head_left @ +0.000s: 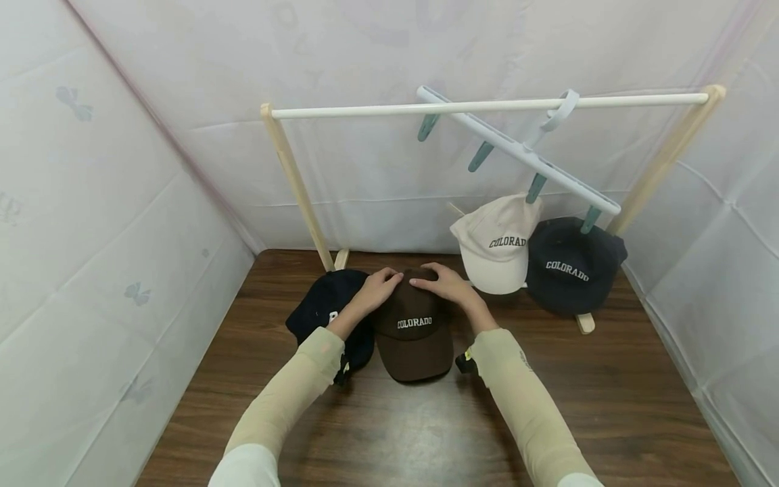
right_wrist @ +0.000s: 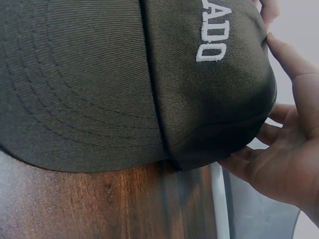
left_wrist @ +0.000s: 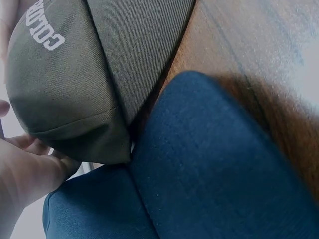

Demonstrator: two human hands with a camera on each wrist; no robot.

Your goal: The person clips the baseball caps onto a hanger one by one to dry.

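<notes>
Brown cap (head_left: pixel 414 341) rests on the wooden table (head_left: pixel 420 433), its brim toward the person and its crown held between two hands. The left hand (head_left: pixel 374 292) grips one side of the back of the crown and the right hand (head_left: pixel 449 283) grips the other, thumbs on top. From the head, most of the fingers are hidden behind the fabric; the right wrist view shows them bent in under the rear edge, with the thumb pressing the crown from above. The left wrist view likewise has fingers tucked beneath the cap's edge.

Only the head view gives the whole word COLORADO; each wrist camera catches part of it. Curved rows of stitching on the brim come out clearly in the right wrist view alone. Close by on the left lies a navy cap (head_left: pixel 321 301), and the left wrist view shows its crown meeting the brown one.

Further right, seen only from the head, a white cap (head_left: pixel 491 260) and a dark grey cap (head_left: pixel 562 291) hang at the clips of a pale hanger (head_left: pixel 511 146) hooked over a white rod (head_left: pixel 359 110).
</notes>
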